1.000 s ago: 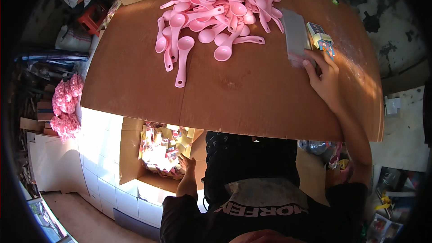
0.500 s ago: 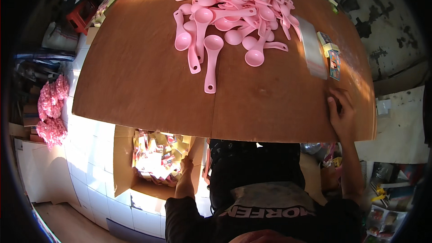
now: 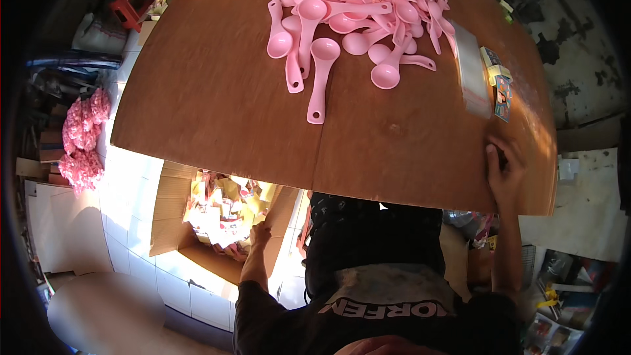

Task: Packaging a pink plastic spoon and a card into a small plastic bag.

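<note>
- Two bare hands in view, well apart: one low at a box, one up at the table.
- Left hand [image 3: 260,231]: down at the right side of an open cardboard box [image 3: 172,204], beside the packets. Fingers partly hidden and small in view; can't tell whether they're clamped on anything.
- Small packets [image 3: 227,209], yellow, white and red, heaped loose inside that box. Strong sunlight washes out part of the heap.
- Right hand [image 3: 506,164]: at the near right part of the brown table [image 3: 230,92], fingers curled, thumb apart from them. Forearm crosses the near edge.
- Clear plastic sleeves [image 3: 474,75] lie flat beyond the right hand, near it, apart from it.
- Small printed cards [image 3: 502,102] with a pale yellow piece, just right of the sleeves.
- Pink spoons [image 3: 381,8] piled at the far side of the table; a few spread toward the near edge, handles pointing various ways.
- Pink bundles [image 3: 85,121] at far left, beside the white tiled floor [image 3: 141,269].
- Red stool [image 3: 126,6], upper left.
</note>
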`<state>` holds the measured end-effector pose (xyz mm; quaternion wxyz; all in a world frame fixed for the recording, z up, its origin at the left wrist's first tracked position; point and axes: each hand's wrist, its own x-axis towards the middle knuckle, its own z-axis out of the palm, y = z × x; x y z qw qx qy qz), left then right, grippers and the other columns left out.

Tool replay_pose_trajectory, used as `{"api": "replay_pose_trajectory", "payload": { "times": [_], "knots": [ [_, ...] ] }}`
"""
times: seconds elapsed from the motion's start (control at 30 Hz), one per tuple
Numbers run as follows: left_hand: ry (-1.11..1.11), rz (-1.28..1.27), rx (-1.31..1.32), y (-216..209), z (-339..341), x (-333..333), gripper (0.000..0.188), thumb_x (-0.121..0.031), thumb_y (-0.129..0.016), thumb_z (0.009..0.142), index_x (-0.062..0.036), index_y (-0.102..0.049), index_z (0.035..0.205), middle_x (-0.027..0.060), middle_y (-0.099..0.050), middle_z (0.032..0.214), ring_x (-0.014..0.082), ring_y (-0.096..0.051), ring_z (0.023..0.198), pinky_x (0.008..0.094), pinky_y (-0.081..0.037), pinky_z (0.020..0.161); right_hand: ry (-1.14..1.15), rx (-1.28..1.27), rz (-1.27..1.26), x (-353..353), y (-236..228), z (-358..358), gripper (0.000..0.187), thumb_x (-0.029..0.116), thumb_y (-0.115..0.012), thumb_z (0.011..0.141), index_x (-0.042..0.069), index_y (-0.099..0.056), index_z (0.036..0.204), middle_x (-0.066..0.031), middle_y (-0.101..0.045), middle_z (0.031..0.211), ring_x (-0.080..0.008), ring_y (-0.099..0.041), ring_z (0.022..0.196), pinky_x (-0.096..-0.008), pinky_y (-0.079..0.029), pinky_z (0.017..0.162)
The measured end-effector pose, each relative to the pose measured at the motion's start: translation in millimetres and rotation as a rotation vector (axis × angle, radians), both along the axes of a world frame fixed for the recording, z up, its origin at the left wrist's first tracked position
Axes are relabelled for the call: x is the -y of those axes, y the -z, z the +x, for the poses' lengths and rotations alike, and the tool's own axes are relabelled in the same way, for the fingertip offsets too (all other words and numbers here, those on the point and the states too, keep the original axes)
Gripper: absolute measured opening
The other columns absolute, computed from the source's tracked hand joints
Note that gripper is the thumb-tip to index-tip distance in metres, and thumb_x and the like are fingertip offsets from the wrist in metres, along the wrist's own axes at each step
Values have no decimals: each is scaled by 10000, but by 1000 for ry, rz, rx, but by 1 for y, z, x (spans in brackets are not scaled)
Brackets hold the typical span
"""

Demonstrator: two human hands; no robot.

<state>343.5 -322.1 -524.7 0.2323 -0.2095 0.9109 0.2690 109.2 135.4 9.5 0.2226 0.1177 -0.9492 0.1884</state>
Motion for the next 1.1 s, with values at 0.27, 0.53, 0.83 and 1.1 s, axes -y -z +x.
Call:
{"api": "replay_pose_trajectory", "payload": {
  "times": [0.27, 0.53, 0.83, 1.1],
  "knots": [
    [-15, -27, -58, -22, -17, 14, 202, -178, -694, 756, -41, -653, 899, 204, -674, 837, 380, -653, 780, 462, -521, 708, -24, -23, -9, 0, 4, -3, 122, 9, -640, 830, 0, -665, 949, -114, -632, 838, -194, -621, 755, -270, -475, 673],
    [-182, 121, 1, -16, -25, -8, 215, -185, -701, 758, -64, -641, 925, 202, -675, 857, 376, -657, 825, 472, -522, 729, -28, -36, -6, -6, 2, 4, 112, 0, -636, 828, -4, -663, 937, -114, -648, 881, -211, -626, 799, -277, -477, 702],
    [-128, 9, 127, 30, -1, -44, 387, -331, -734, 751, -163, -634, 1085, 141, -673, 1009, 336, -636, 970, 458, -507, 795, -56, -59, -36, 13, 0, 5, 138, 14, -666, 797, -21, -661, 930, -129, -639, 900, -224, -627, 828, -283, -484, 732],
    [-374, -712, -297, -25, -47, 129, 686, -391, -534, 823, -115, -343, 1422, 196, -290, 1477, 347, -279, 1361, 493, -191, 1125, -420, -86, 313, 70, -14, 19, 202, 103, -724, 713, 24, -679, 894, -103, -635, 926, -261, -636, 771, -336, -514, 675]
  ]
}}
